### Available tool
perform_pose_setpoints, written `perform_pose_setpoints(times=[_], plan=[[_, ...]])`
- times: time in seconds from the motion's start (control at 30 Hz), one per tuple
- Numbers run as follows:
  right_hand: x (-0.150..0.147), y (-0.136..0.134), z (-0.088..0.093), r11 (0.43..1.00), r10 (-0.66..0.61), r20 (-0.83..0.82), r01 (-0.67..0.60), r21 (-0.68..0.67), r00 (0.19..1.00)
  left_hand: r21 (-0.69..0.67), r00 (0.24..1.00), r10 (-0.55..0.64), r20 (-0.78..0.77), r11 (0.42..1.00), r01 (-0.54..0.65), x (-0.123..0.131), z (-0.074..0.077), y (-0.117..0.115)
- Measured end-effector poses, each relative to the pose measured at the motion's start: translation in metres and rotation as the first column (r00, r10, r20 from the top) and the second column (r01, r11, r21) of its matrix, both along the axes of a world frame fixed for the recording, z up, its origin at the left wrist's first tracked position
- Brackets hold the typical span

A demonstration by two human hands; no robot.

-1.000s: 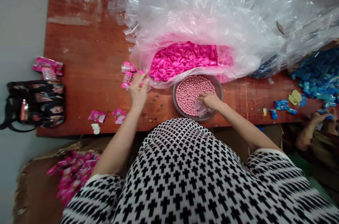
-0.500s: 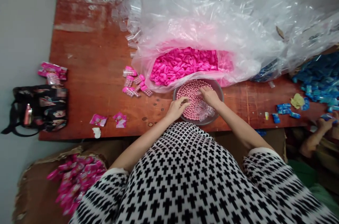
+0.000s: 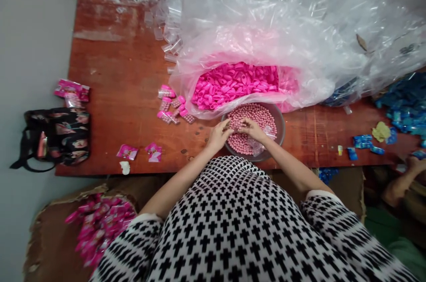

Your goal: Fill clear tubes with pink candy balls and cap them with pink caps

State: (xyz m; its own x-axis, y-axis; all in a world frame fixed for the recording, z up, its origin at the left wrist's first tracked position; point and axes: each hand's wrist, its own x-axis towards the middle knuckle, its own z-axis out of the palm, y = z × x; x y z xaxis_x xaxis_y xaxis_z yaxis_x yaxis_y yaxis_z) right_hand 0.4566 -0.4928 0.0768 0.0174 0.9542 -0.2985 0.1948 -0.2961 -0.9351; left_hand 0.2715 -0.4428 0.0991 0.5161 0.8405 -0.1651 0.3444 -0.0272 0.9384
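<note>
Two hands meet over the bowl (image 3: 280,134) of little pink balls (image 3: 258,115): my left hand (image 3: 218,134) and my right hand (image 3: 253,130). The fingers of both are bent in and the tips almost touch each other. Something small may be pinched between them, but it is too tiny to see, so I cannot tell if they grip anything. A bit of clear plastic (image 3: 257,146) shows just under my right hand, lying on the balls.

The bowl sits at the near edge of the bench (image 3: 116,95), right in front of me. Its far side touches the big bag of pink caps (image 3: 233,84). Some filled little tubes (image 3: 173,106) lie to the left of the bag, near my left hand.

I think the best way is to work low, right above the bowl. Then any ball that slips falls back in with the others and does not roll off the bench. Small, slow finger moves seem better than big ones, because the balls are round and smooth. I would hold the clear piece with its open end up. I would also watch my arms, since the bowl is so close to the edge that a bump could tip it.
</note>
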Motion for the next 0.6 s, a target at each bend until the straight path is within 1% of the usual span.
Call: perform_pose_setpoints(times=[0.03,0.07,0.13,0.2,0.27,0.33,0.4,0.5,0.6], plan=[[0.000,-0.003,0.006,0.999,-0.037,-0.085,0.037,0.003,0.996,-0.009,1.000,-0.021,-0.003,1.000,0.021,0.004,0.001,-0.001],[-0.001,-0.005,0.011,0.998,-0.058,-0.134,0.059,0.001,0.989,-0.015,0.999,-0.035,-0.006,0.999,0.034,0.008,0.002,-0.002],[-0.001,-0.009,0.022,0.998,-0.066,-0.152,0.067,0.007,0.986,-0.021,1.000,-0.031,0.002,0.999,0.031,0.014,0.006,-0.004],[0.001,-0.011,0.031,0.998,-0.036,-0.072,0.040,0.058,0.997,-0.027,0.999,-0.007,0.041,1.000,0.008,0.017,0.008,-0.004],[0.006,-0.012,0.040,0.989,0.017,0.067,-0.026,0.144,0.998,-0.051,0.995,-0.003,0.096,0.999,0.008,0.018,0.009,-0.003],[0.012,-0.011,0.049,0.965,0.088,0.211,-0.136,0.225,0.973,-0.085,0.988,-0.025,0.151,0.996,0.038,0.017,0.009,-0.002],[0.016,-0.009,0.057,0.923,0.172,0.332,-0.270,0.275,0.928,-0.093,0.981,-0.053,0.187,0.993,0.072,0.016,0.009,-0.001],[0.018,-0.007,0.064,0.868,0.262,0.457,-0.415,0.274,0.850,-0.046,0.977,-0.087,0.196,0.994,0.097,0.013,0.010,0.000],[0.015,-0.008,0.065,0.858,0.295,0.504,-0.457,0.236,0.812,0.007,0.972,-0.131,0.196,0.991,0.132,0.010,0.011,0.001]])
